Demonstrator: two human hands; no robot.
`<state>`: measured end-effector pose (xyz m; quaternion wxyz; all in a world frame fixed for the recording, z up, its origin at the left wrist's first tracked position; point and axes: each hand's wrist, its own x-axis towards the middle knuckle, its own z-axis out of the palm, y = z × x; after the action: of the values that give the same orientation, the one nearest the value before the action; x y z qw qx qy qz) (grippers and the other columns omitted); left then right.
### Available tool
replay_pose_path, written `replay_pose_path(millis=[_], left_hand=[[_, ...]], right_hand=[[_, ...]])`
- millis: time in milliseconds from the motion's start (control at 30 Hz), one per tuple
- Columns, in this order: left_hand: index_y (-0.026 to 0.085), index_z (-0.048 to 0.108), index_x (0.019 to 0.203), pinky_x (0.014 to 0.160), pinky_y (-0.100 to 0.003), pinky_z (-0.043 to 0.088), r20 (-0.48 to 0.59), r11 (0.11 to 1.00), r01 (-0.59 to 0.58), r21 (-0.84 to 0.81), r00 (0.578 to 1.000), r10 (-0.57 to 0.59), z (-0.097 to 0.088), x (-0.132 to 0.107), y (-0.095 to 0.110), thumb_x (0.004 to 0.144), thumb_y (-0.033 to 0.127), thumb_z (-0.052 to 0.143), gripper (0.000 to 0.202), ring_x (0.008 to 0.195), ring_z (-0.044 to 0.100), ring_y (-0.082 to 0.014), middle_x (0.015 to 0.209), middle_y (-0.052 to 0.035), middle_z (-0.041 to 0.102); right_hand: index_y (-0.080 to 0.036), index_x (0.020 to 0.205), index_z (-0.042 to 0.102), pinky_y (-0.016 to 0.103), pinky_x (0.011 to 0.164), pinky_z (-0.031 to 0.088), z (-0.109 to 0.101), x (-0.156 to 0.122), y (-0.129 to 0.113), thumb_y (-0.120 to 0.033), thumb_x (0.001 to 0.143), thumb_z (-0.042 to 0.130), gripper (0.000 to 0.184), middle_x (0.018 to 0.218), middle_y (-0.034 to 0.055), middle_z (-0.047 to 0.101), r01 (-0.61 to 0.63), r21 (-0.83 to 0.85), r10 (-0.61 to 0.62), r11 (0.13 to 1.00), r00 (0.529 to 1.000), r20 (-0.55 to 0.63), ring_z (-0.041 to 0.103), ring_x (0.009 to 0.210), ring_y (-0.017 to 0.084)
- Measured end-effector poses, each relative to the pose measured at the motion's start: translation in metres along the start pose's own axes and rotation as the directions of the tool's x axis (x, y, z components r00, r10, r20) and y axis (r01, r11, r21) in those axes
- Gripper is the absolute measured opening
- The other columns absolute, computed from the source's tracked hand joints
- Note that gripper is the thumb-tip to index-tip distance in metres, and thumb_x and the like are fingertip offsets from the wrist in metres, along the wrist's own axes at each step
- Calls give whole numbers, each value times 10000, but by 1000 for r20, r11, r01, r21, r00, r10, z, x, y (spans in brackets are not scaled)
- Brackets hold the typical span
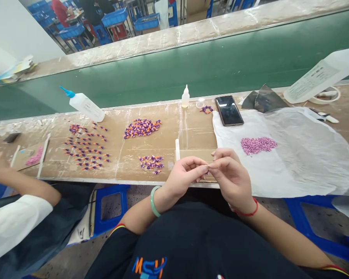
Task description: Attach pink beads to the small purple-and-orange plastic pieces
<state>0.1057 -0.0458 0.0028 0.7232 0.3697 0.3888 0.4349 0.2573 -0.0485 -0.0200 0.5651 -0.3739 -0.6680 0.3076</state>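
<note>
My left hand (187, 174) and my right hand (231, 174) meet fingertip to fingertip above the table's front edge. Both pinch at one tiny piece, mostly covered by the fingers; a bit of purple shows beneath them. To the left of my left hand lies a small heap of purple-and-orange pieces (151, 162), with a larger heap of the same pieces (142, 128) behind it. On a white sheet (258, 180) right of my right hand sits a patch of small pink-and-white pieces (258, 145).
Rows of purple-and-orange pieces (87, 149) lie left, near a blue-capped bottle (87, 106). Behind my hands stand a small dropper bottle (185, 97), a phone (229, 111) and a purple-and-orange ring (206, 109). A large bottle (320, 77) leans at right. A co-worker's arm (20, 182) rests at left.
</note>
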Motion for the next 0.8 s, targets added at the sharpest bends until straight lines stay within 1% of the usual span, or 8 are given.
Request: replay_pose_path(millis=[100, 267, 433, 500, 600, 667, 700, 800], left_hand=[[146, 646, 737, 512, -220, 346, -10, 998, -54, 36, 998, 55, 0, -1, -1, 692, 497, 835, 401, 511, 434, -62, 565, 44, 537], [152, 626, 740, 528, -220, 367, -41, 977, -153, 146, 986, 161, 0, -3, -2, 737, 505, 801, 395, 545, 452, -75, 615, 25, 558], [156, 616, 735, 512, -206, 363, -54, 965, -166, 204, 982, 181, -1, -3, 1, 762, 427, 776, 317, 525, 430, -74, 597, 34, 538], [157, 619, 729, 512, -206, 376, -75, 950, -178, 256, 976, 203, 0, -4, 4, 766, 383, 759, 268, 533, 444, -80, 604, 27, 546], [158, 628, 719, 509, -209, 393, -87, 901, -218, 376, 959, 268, 1, -7, 8, 778, 318, 717, 192, 537, 465, -90, 611, 14, 566], [157, 639, 719, 513, -209, 406, -73, 852, -253, 459, 945, 320, 0, -8, 10, 787, 273, 682, 141, 541, 486, -94, 626, 2, 594], [157, 644, 719, 515, -208, 412, -56, 826, -271, 494, 938, 342, 0, -8, 11, 790, 254, 666, 122, 542, 498, -95, 632, -3, 608], [157, 645, 708, 522, -203, 425, 10, 748, -314, 584, 925, 380, -3, -9, 15, 794, 218, 638, 106, 546, 523, -98, 635, -6, 626]], right_hand=[[-246, 874, 633, 360, 805, 478, 0, -1, 2, -104, 901, 613, 147, 892, 21, 497, 4, 3, -4, 1000, 1000, 10, 544, 915, 187], [-256, 894, 659, 368, 780, 466, -1, 6, -2, -71, 879, 632, 188, 846, 17, 522, 110, -63, -109, 992, 994, 16, 534, 860, 188], [-263, 907, 670, 380, 769, 480, -2, 13, -5, -66, 882, 615, 206, 799, 14, 568, 185, -40, -183, 982, 982, 44, 546, 831, 192], [-262, 949, 659, 370, 757, 491, -3, 12, -5, -76, 892, 598, 203, 832, 19, 596, 149, 20, -150, 989, 987, 62, 569, 834, 188], [-249, 1002, 620, 343, 743, 503, -7, 11, -8, -90, 902, 560, 198, 857, 17, 635, 12, 89, -19, 996, 997, 79, 601, 811, 170], [-233, 927, 602, 304, 704, 496, -10, 12, -12, -95, 887, 555, 152, 802, -2, 642, -59, 52, 53, 997, 993, 106, 602, 743, 147], [-225, 872, 595, 283, 673, 486, -11, 13, -15, -98, 875, 558, 132, 764, -12, 637, -72, 10, 70, 997, 989, 129, 595, 702, 135], [-209, 766, 573, 247, 602, 450, -14, 19, -21, -118, 841, 569, 118, 683, -28, 619, -54, -110, 74, 992, 980, 185, 564, 619, 113]])
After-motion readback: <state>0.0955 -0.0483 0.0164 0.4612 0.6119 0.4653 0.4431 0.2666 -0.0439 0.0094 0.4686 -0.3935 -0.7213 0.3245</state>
